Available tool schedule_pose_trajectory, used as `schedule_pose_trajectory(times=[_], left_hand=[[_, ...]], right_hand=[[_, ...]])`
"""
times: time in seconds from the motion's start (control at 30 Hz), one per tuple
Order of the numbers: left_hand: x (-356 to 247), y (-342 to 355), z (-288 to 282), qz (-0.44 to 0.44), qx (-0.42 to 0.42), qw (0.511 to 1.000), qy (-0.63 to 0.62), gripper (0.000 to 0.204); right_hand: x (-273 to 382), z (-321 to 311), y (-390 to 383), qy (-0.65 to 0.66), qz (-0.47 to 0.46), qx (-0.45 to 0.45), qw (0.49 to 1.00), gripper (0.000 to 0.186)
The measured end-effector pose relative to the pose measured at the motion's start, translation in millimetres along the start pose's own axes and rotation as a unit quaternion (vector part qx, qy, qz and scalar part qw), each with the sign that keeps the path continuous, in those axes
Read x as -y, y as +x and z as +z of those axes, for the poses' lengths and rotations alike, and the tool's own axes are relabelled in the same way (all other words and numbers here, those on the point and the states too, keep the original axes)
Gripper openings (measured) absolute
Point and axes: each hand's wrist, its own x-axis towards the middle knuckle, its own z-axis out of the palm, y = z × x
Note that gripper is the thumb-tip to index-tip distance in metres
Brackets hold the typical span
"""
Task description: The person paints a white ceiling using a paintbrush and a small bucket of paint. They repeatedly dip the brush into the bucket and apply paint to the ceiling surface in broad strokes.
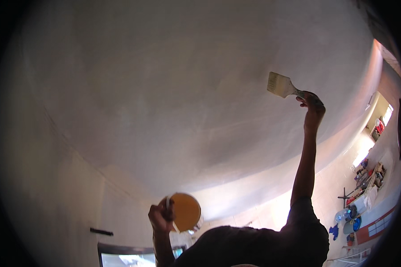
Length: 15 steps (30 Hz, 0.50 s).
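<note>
Brush (279, 85): one, wide and flat, pale bristles; upper right of the frame, bristle end toward the left, handle toward the lower right. Whether the bristles touch the surface behind cannot be told.

Right hand (314, 104): upper right, at the top of a raised bare forearm; fingers closed around the brush handle, a narrow grip.

Bucket (187, 212): one, round, orange-brown face (contents or base, it is hard to say which), with a pale strip along its left side; lower centre-left of the frame.

Left hand (160, 216): lower left of centre, fingers curled at the bucket's left edge, holding it; the exact hold on rim or handle cannot be told.

Ceiling (165, 89): large, smooth, greyish-white, patchy in tone; fills the upper and middle frame.

Shirt (254, 247): dark, worn by the person; bottom centre.

Wall fitting: dark bar (101, 232), short; lower left. Beneath it, a dark-framed bright panel (129, 259), cut by the bottom edge.

Right edge: assorted clutter (369, 180), blurred; below it, a blue cloth (333, 232) and a blue round item (357, 224).
</note>
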Motion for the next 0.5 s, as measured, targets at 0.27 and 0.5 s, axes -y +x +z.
schedule_pose_trajectory(times=[0.27,0.5], left_hand=[[16.6,17.1,-29.9,-0.006,0.066,0.998,0.024,0.054],[35.3,31.6,-51.3,0.002,0.086,0.996,-0.004,0.05]], right_hand=[[29.3,72.4,-194.1,0.113,0.183,0.334,0.918,0.018],[17.2,140.0,-324.5,0.015,0.117,0.551,0.826,0.012]])
